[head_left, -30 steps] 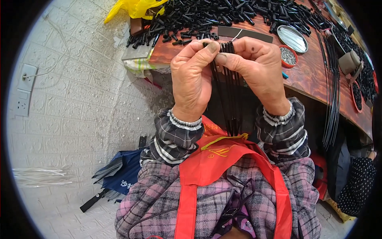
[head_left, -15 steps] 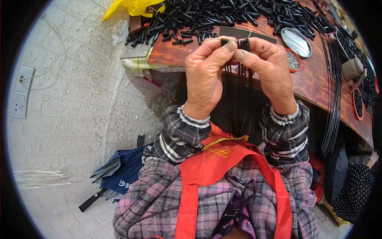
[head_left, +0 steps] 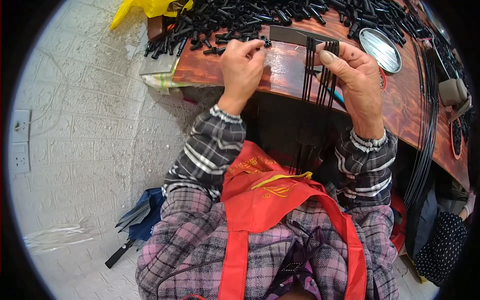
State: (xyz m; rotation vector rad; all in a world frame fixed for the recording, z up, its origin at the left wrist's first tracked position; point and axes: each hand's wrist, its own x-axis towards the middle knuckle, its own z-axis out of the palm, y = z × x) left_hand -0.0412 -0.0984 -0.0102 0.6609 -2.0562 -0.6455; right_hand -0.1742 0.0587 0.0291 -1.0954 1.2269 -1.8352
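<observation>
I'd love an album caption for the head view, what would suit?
Right hand pinching thin black rods near a wooden table, left hand apart from them.

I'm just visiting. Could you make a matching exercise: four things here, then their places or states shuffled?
Things
1. Crumpled yellow plastic bag
2. Bundle of thin black rods
3. Dark blue fabric umbrella
4. Shallow round dish

Places and states
A. Low on the picture's left
B. On the table, holding whitish strips
C. At the reddish-brown wooden table's far left end
D. In the right hand's grip

Pairs: 1-C, 2-D, 3-A, 4-B
</observation>
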